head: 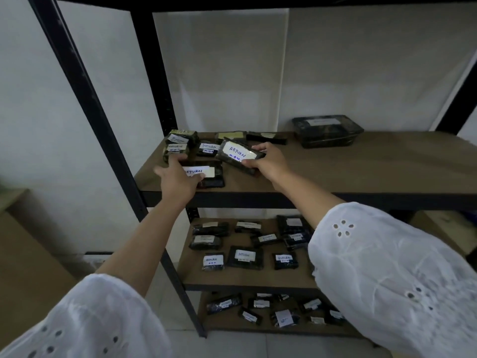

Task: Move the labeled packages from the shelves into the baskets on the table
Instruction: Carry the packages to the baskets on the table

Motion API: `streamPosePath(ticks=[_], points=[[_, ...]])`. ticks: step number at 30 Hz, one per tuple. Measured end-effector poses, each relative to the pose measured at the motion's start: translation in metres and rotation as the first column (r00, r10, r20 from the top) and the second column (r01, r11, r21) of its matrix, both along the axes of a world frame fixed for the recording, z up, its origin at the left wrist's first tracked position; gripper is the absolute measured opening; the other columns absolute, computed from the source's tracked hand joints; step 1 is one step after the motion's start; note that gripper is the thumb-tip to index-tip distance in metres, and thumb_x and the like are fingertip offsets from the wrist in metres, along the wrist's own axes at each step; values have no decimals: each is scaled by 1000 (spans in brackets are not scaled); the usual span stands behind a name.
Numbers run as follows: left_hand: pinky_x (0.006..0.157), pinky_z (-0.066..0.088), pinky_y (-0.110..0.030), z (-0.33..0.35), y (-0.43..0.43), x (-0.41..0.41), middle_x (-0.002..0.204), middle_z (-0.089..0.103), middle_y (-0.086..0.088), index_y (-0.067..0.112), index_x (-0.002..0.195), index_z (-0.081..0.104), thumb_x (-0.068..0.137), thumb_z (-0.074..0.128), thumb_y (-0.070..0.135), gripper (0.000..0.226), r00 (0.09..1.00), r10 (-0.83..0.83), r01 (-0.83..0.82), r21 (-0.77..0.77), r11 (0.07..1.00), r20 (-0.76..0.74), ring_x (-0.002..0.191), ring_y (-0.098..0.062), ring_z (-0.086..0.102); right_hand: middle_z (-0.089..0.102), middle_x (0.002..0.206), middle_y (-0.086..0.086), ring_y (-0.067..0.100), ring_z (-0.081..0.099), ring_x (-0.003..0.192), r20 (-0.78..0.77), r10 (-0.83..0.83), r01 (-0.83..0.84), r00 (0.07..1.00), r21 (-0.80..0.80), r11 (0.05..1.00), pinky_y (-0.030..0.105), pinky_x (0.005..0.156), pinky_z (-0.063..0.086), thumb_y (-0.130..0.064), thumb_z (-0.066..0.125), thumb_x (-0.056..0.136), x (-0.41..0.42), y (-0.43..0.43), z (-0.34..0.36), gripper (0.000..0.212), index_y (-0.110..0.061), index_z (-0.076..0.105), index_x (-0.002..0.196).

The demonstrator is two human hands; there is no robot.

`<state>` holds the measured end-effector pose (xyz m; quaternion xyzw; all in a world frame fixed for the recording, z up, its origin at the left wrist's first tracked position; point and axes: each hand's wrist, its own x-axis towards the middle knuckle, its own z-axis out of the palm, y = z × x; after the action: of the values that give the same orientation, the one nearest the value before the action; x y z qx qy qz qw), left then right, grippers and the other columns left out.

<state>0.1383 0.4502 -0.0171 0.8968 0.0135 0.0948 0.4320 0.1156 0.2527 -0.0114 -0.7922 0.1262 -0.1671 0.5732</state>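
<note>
I see right hand (268, 161) gripping tilted RETURN package (238, 156), lifted off top shelf (335, 166). Left hand (178, 180) at its 8 o'clock, fingers spread flat over second RETURN package (210, 175) lying on shelf; grasp unclear. More packages (180, 146) at 10 o'clock.

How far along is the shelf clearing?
Early. Done: nothing confirmable, since no baskets are in view. In hand: the right hand grips a RETURN package tilted off the top shelf; the left hand rests on another RETURN package. Left: many labeled packages on the middle shelf and bottom shelf.
</note>
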Motion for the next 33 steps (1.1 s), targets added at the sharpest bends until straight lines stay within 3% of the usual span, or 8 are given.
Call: streamPosePath(ticks=[2, 4, 7, 10, 19, 24, 30, 33], points=[[81, 41, -28, 5, -3, -8, 136, 29, -14, 24, 126, 44, 81, 72, 15, 53, 999, -3, 10, -145, 989, 47, 83, -17, 44, 54, 105, -3, 10, 55, 88, 12, 1, -2, 1000, 88, 996, 12, 57, 47, -12, 78, 76, -9, -5, 1, 42, -14, 54, 111], [86, 43, -26, 8, -7, -16, 134, 34, -13, 24, 126, 45, 83, 69, 10, 50, 997, -10, 28, -258, 966, 73, 84, -13, 45, 56, 108, -1, 13, 59, 88, 11, 29, -31, 1000, 261, 965, 22, 59, 56, -7, 73, 80, -21, -13, 2, 37, -18, 52, 108], [92, 49, -34, 13, -21, -36, 131, 47, -11, 23, 126, 45, 87, 64, 7, 47, 998, -43, 60, -412, 909, 50, 103, -19, 55, 60, 115, 8, 25, 63, 96, 14, 81, -77, 997, 488, 869, 25, 55, 54, -3, 65, 85, -44, -33, 3, 32, -21, 52, 108], [92, 51, -37, 15, -46, -64, 129, 51, -10, 22, 127, 44, 88, 62, 5, 46, 997, -64, 71, -508, 859, 30, 112, -22, 55, 61, 113, 13, 26, 63, 91, 37, 98, -101, 994, 591, 800, 25, 52, 52, 0, 61, 87, -73, -64, 3, 29, -22, 54, 104], [96, 49, -39, -2, -179, -191, 119, 49, -3, 25, 116, 47, 91, 54, 0, 37, 985, -170, 127, -600, 790, -14, 112, -22, 55, 66, 94, 10, 16, 67, 57, 60, 34, -64, 998, 628, 776, 20, 44, 44, 5, 50, 88, -209, -203, 1, 35, -17, 45, 115], [90, 53, -38, -11, -265, -253, 112, 55, -2, 31, 112, 47, 93, 52, 2, 35, 955, -283, 157, -655, 739, -91, 102, -19, 59, 63, 89, 9, 16, 58, 61, 18, -35, 17, 999, 615, 788, 21, 46, 38, 0, 45, 90, -282, -291, -7, 34, -14, 44, 122], [94, 50, -44, -21, -370, -302, 119, 55, -12, 30, 111, 49, 93, 50, 1, 34, 880, -455, 246, -687, 684, -137, 106, -24, 59, 62, 83, 4, 11, 56, 51, -7, -231, 184, 973, 628, 756, 20, 44, 36, -3, 40, 89, -340, -388, -22, 30, -18, 48, 114], [94, 50, -45, -28, -425, -317, 119, 54, -11, 31, 105, 50, 93, 48, -2, 35, 833, -528, 251, -739, 626, -164, 106, -25, 59, 60, 78, 2, 10, 56, 50, -27, -312, 254, 950, 650, 716, 21, 49, 37, -5, 38, 88, -361, -434, -33, 22, -16, 55, 95]])
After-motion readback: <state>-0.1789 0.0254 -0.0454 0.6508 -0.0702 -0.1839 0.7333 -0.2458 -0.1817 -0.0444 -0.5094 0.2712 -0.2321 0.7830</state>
